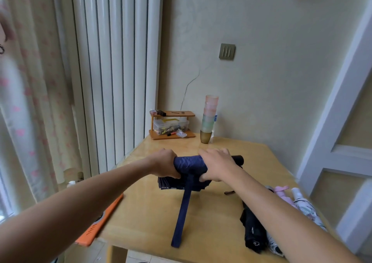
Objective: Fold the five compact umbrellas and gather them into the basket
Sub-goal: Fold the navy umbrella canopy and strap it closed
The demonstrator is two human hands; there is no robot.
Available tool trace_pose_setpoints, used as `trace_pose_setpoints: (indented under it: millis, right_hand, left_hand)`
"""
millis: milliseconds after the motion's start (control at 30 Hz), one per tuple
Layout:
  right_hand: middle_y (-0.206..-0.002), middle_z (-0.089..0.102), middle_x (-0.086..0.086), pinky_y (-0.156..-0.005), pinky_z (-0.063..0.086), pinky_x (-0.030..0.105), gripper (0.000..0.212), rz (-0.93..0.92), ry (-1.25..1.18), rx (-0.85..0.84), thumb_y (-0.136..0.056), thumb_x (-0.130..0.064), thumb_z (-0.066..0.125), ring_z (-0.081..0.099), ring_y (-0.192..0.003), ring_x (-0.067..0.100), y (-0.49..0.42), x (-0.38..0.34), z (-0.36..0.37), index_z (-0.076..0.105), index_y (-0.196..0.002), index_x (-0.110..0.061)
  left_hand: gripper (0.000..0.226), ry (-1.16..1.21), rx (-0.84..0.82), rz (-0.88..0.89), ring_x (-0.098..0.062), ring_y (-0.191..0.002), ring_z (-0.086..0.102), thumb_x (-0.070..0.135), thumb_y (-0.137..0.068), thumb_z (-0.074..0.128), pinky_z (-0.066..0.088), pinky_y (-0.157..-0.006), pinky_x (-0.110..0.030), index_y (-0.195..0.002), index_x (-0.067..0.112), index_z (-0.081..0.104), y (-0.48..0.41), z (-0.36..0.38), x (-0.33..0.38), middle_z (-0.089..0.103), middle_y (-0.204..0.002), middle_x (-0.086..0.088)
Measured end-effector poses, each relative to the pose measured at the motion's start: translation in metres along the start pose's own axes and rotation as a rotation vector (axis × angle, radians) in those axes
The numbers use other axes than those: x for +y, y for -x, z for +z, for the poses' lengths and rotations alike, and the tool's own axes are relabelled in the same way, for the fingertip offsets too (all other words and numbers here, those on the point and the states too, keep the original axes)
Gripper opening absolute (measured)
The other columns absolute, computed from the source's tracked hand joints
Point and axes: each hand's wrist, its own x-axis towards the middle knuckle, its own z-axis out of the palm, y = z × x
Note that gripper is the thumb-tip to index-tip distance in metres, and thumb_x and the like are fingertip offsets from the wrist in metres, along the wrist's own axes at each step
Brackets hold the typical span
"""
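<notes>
Both hands grip the navy umbrella (190,163), which lies crosswise at mid-table (151,212). The left hand (165,163) curls round its left end; the right hand (216,167) wraps the roll beside the handle (238,159). The strap (184,206) trails loose toward the near edge. To do this well, wind the pleats tight one way, pin the roll with the left hand, then draw the strap round and fasten it. A black umbrella (252,228) lies near right; no basket shows.
</notes>
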Motion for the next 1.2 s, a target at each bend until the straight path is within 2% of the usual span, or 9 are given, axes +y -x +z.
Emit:
trace_pose_setpoints:
  millis: [67,233,400,567,667,800,867,967,1200]
  right_hand:
    - [-0.116,0.061,-0.001,-0.099,0.042,0.047,0.066,0.025,0.032,0.078,-0.075,-0.054,0.082,0.057,-0.112,0.025,0.001,-0.003,0.001,0.050,-0.124,-0.022]
    - [-0.096,0.064,0.001,-0.076,0.050,0.037,0.026,0.034,-0.072,-0.064,-0.081,-0.032,0.076,0.061,-0.085,0.025,0.008,-0.008,-0.003,0.060,-0.096,-0.019]
    - [-0.080,0.060,-0.001,-0.058,0.042,0.031,0.027,0.063,-0.126,-0.174,-0.076,-0.034,0.077,0.054,-0.067,0.019,0.007,-0.007,-0.005,0.054,-0.077,-0.020]
    - [-0.069,0.058,0.000,-0.049,0.034,0.027,0.029,0.036,-0.163,-0.287,-0.070,-0.036,0.079,0.049,-0.057,0.019,0.005,-0.005,-0.010,0.058,-0.072,-0.016]
    - [-0.075,0.059,-0.001,-0.054,0.039,0.029,0.027,0.049,-0.155,-0.240,-0.073,-0.034,0.079,0.054,-0.063,0.019,0.003,-0.012,-0.008,0.059,-0.079,-0.017]
    - [-0.105,0.064,0.000,-0.090,0.044,0.043,0.048,0.005,0.042,0.033,-0.080,-0.044,0.080,0.061,-0.097,0.026,0.001,-0.019,-0.003,0.055,-0.113,-0.020]
    - [-0.104,0.063,0.000,-0.089,0.044,0.044,0.047,-0.014,0.046,0.126,-0.082,-0.043,0.079,0.062,-0.098,0.027,0.002,-0.019,0.000,0.051,-0.112,-0.021]
    - [-0.096,0.062,0.002,-0.076,0.045,0.038,0.030,-0.030,-0.024,0.072,-0.085,-0.032,0.073,0.059,-0.086,0.026,0.006,-0.018,0.003,0.052,-0.102,-0.020]
    - [-0.082,0.058,-0.002,-0.066,0.047,0.035,0.027,0.044,-0.127,-0.064,-0.076,-0.037,0.073,0.059,-0.077,0.023,0.002,-0.008,0.009,0.055,-0.089,-0.021]
  left_hand:
    - [0.034,0.112,-0.084,-0.011,-0.016,-0.087,0.067,0.041,-0.075,0.083,0.060,-0.077,-0.031,-0.099,0.024,0.066,-0.001,-0.003,-0.003,0.072,-0.097,0.001]
    - [0.044,0.159,-0.283,0.003,-0.019,-0.093,0.072,0.042,-0.077,0.082,0.061,-0.086,-0.034,-0.110,0.017,0.069,0.004,-0.006,-0.009,0.074,-0.104,0.000]
    - [0.053,-0.277,0.027,0.151,-0.019,-0.088,0.060,0.056,-0.077,0.077,0.051,-0.071,-0.031,-0.112,0.022,0.056,0.017,0.001,0.007,0.064,-0.101,0.002]
    - [0.048,-0.302,0.157,0.120,-0.018,-0.080,0.065,0.050,-0.076,0.081,0.058,-0.071,-0.034,-0.107,0.019,0.062,0.025,0.016,0.009,0.068,-0.093,0.001]
    - [0.033,-0.249,0.131,0.091,-0.017,-0.077,0.068,0.043,-0.079,0.079,0.060,-0.070,-0.032,-0.100,0.020,0.068,0.023,0.012,0.008,0.071,-0.086,0.003]
    - [0.030,-0.103,0.090,0.004,-0.017,-0.078,0.068,0.043,-0.075,0.081,0.057,-0.065,-0.028,-0.091,0.023,0.067,0.018,0.007,0.006,0.070,-0.085,0.003]
    - [0.031,0.005,0.006,0.000,-0.016,-0.082,0.069,0.040,-0.075,0.083,0.057,-0.067,-0.025,-0.094,0.020,0.068,0.017,0.001,0.001,0.072,-0.090,0.002]
    - [0.031,0.069,-0.118,0.057,-0.016,-0.086,0.071,0.036,-0.077,0.082,0.057,-0.071,-0.025,-0.098,0.018,0.068,0.018,-0.004,-0.004,0.074,-0.093,0.002]
    - [0.062,-0.412,0.322,0.175,-0.020,-0.090,0.061,0.055,-0.078,0.077,0.049,-0.074,-0.032,-0.119,0.019,0.047,0.020,0.031,0.002,0.060,-0.103,0.002]
